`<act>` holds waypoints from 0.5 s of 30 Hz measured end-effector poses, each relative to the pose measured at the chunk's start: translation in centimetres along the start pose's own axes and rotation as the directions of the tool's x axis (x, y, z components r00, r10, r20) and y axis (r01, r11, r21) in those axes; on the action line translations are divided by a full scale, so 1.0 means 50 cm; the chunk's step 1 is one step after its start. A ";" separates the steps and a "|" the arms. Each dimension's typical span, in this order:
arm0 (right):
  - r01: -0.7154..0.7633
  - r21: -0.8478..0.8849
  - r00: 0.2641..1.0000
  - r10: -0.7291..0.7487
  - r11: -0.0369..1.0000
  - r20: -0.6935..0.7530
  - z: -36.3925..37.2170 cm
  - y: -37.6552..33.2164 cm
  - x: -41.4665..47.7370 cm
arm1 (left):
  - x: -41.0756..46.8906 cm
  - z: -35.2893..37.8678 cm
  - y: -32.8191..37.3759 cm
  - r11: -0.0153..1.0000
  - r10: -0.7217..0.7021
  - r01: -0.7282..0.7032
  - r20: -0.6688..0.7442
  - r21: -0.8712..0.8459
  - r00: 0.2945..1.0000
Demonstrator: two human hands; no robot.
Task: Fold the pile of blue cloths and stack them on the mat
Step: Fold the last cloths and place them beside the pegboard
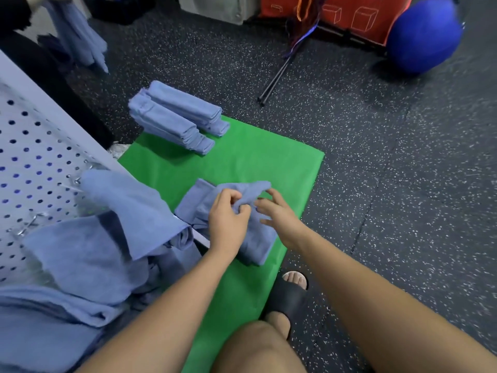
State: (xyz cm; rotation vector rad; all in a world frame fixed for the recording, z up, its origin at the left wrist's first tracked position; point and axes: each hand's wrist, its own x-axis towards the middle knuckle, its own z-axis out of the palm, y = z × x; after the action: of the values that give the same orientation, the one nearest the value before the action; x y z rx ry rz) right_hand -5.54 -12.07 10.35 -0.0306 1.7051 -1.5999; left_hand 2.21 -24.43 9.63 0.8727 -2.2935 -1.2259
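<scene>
Dark speckled floor (376, 157), a white perforated panel (29, 162) at left, a red bin (363, 14) behind.

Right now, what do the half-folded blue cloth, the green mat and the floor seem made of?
The blue cloth: soft matte fabric, perhaps microfibre; it creases and looks fuzzy. The green mat: smooth, matte, thin sheet, perhaps felt or foam; unclear which. The floor: probably rubber, black with white flecks.
</scene>
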 end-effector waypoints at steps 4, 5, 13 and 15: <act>0.104 -0.101 0.995 -0.102 0.989 0.019 -0.039 -0.071 -0.033 | -0.031 -0.022 0.065 0.994 -0.016 0.024 0.082 -0.104 0.997; 0.133 -0.140 0.991 -0.131 0.981 0.024 -0.048 -0.088 -0.046 | -0.038 -0.029 0.080 0.991 -0.015 0.029 0.108 -0.129 0.994; 0.292 -0.269 0.956 -0.286 0.918 0.062 -0.093 -0.189 -0.127 | -0.057 -0.104 0.197 0.979 0.038 0.001 0.190 -0.205 0.981; 0.331 -0.299 0.942 -0.329 0.895 0.058 -0.090 -0.213 -0.146 | -0.059 -0.125 0.216 0.977 0.048 -0.006 0.189 -0.214 0.981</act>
State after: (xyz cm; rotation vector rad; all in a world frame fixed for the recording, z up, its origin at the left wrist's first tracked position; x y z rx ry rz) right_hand -7.96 -6.79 22.73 -0.5046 2.0096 -1.5492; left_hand 4.44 -21.56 21.92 0.6691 -2.2560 -1.5710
